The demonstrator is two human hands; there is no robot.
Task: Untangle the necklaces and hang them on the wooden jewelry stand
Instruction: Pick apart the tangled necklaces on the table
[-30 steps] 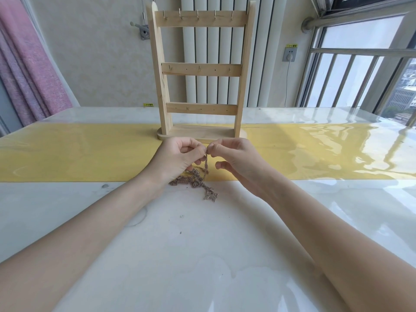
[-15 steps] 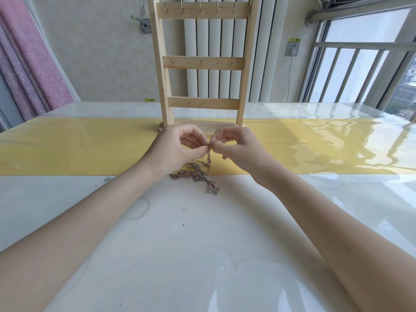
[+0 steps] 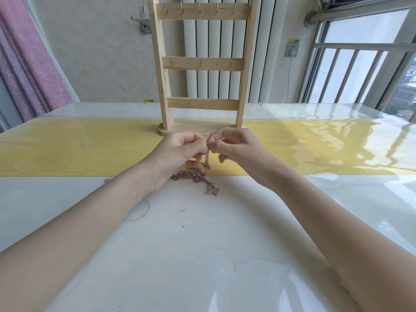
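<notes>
Two hands meet just in front of the wooden jewelry stand [image 3: 202,64], fingertips nearly touching. Our left hand [image 3: 180,154] has its fingers curled, thumb and forefinger pinching the top of a strand of the tangled necklaces [image 3: 198,176]. Our right hand [image 3: 238,152] is likewise curled, pinching the same strand right beside the left pinch. From the pinch point the chain hangs down to the rest of the clump, which lies on the table [image 3: 202,255] at the near edge of the yellow runner [image 3: 78,147]; one end trails onto the white surface. We cannot tell how many chains the clump contains. Stand: upright on the runner, three crossbars, small hooks along the top bar, nothing hanging on any of them. Pink curtain [image 3: 29,64] at far left; window [image 3: 364,64] at right.
</notes>
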